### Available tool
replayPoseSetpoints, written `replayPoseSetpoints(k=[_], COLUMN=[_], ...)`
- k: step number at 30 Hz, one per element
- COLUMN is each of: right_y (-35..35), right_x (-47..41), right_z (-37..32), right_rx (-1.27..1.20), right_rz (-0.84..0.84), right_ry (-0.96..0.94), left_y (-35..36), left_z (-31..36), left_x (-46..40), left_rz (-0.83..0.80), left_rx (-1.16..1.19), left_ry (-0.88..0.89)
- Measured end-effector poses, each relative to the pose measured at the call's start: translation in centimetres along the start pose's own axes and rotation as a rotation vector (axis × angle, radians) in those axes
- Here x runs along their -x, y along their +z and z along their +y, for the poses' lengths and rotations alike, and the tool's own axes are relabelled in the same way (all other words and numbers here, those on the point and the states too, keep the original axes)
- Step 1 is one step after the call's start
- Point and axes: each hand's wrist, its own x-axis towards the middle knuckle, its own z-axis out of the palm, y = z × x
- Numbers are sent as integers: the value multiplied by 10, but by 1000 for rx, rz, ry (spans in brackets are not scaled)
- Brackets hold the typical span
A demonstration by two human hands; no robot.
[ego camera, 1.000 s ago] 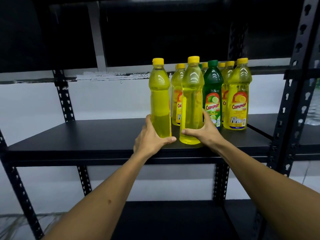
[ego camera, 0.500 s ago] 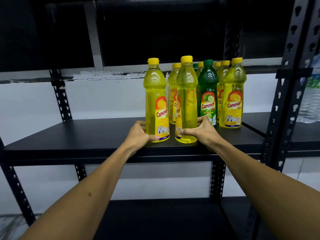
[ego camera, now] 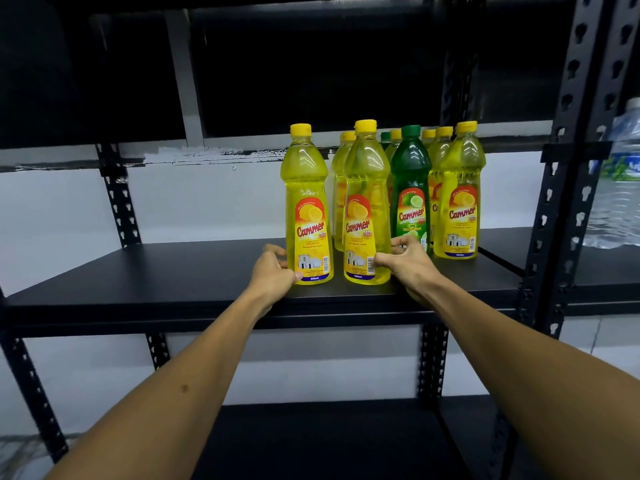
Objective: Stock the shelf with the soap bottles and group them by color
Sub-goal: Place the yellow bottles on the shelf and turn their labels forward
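Shelf: a black metal rack board [ego camera: 173,275] ran across the view, with perforated black uprights at its left and right.
Left hand: the left hand [ego camera: 273,271] sat at the base of the leftmost lemon bottle [ego camera: 308,209], thumb and curled fingers pinching its lower part.
Leftmost lemon bottle: yellow, yellow cap, upright near the front edge, its Cammer label facing the viewer.
Second lemon bottle: another yellow bottle [ego camera: 365,206] stood upright just to the right, a narrow gap between the two.
Right hand: the right hand [ego camera: 412,265] gripped this bottle low down, thumb on the label side and fingers curled behind.
Rear yellow bottles: more yellow-capped bottles [ego camera: 341,188] stood farther back, partly hidden.
Lime bottle: a green bottle [ego camera: 411,188] stood upright among the yellow ones, right of the right hand.
Right lemon bottle: one yellow bottle [ego camera: 460,199] stood at the right end of the group.
Water bottles: clear wrapped bottles [ego camera: 620,181] stood beyond the right upright.
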Motion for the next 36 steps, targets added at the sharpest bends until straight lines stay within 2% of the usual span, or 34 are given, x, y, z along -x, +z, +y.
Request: replayPoseSetpoints(k=[7,12,20,25,36], right_y=[6,6,17,19,30], right_x=[-3,-3,-3,-15,-39], right_z=[5,4,4,-1,2], right_rx=[55,175,417,410,469], right_rz=[82,200,132,123,194], right_ry=[-35,-42,-18,40,23], left_y=[1,0,5,4,15], left_z=[-3,-3,5,9,5], left_x=[-1,-1,0,-10,-33], left_rz=[91,70,-1,-48,-63], left_rx=[4,-2,-112,-103,-158], left_ry=[8,15,-15,-7,42])
